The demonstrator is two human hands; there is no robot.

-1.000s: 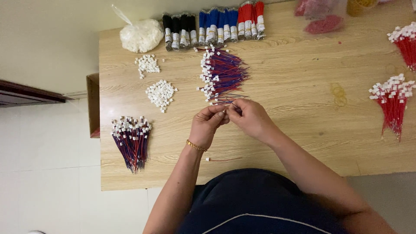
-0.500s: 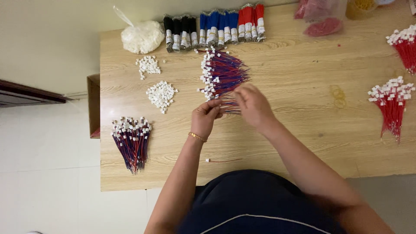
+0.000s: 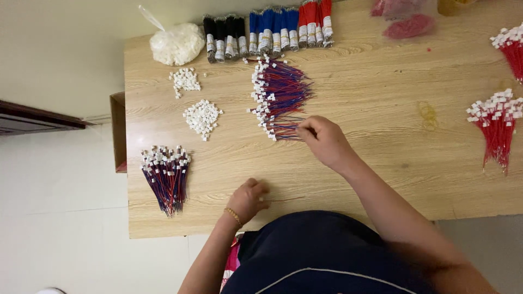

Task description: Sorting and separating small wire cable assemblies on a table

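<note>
My right hand [image 3: 325, 141] rests on the wooden table [image 3: 381, 92], its fingers pinching the loose ends of a few red and blue wires [image 3: 283, 130] with white connectors at the near edge of the big wire pile [image 3: 280, 90]. My left hand [image 3: 248, 198] is down near the table's front edge, fingertips closed on a single thin red wire [image 3: 283, 199] lying there. A gold bracelet sits on that wrist.
A finished bundle of red-blue wires [image 3: 166, 174] lies front left. Two small heaps of white connectors [image 3: 201, 116] and a bag of them [image 3: 177, 43] sit at the back left. Black, blue and red wire bundles [image 3: 267, 27] line the back. Red wire bundles [image 3: 498, 122] lie right.
My hands have parted. The left hand dropped from the wire pile to the front edge, onto the single wire. The right hand stayed by the pile, lowering onto the wire ends.
</note>
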